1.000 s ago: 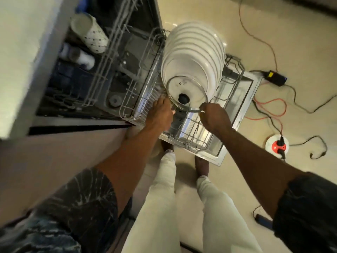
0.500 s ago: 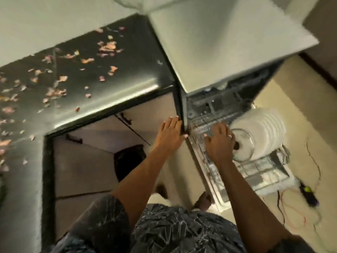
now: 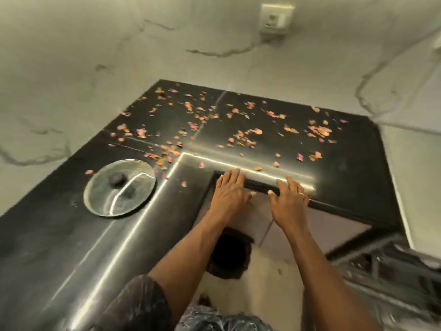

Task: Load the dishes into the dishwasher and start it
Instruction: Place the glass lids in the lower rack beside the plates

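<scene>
Fingers point(image 3: 232, 179) of left hand point(image 3: 230, 195) and right hand point(image 3: 290, 201) are held straight, together, gripping nothing, mid-frame at the black stone bench point(image 3: 59, 247) edge. Round glass lid point(image 3: 119, 187) with black knob is laid on bench, centre left. Open dishwasher point(image 3: 393, 271) is seen blurred, lower right.

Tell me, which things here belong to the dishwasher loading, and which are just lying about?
Job: glass lid, dishwasher at lower right, left hand, right hand, both empty.
Lying about: scattered flakes on the black counter, wall socket, dark container below.
</scene>
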`<state>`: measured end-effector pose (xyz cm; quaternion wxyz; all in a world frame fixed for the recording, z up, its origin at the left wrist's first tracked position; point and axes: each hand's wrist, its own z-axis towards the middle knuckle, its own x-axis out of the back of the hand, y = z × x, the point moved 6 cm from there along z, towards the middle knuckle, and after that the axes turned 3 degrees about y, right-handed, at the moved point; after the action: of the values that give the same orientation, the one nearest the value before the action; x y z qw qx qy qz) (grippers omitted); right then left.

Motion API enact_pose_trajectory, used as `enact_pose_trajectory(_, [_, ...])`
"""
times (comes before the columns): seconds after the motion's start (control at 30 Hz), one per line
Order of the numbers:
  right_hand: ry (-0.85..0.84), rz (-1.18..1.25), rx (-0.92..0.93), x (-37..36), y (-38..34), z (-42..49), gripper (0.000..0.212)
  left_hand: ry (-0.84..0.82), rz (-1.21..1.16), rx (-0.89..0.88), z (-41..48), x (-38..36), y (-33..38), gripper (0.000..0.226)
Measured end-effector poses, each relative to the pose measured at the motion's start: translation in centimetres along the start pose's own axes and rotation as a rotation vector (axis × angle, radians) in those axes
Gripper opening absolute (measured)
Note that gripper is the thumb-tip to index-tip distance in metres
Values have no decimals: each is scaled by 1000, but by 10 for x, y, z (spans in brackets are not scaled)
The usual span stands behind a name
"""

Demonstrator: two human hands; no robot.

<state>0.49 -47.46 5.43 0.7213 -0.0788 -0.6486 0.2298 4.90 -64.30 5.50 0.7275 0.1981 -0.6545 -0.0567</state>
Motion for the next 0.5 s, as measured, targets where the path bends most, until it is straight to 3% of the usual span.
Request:
enact_pose_trajectory(0.33, [-263,67,411,-126,-229,32,44,186,-51,484,-34,83,-243,71])
enact_pose_trajectory(0.5, [-490,192,489,-178,-317,24,36,368,-149,738,-96,115,-326,44])
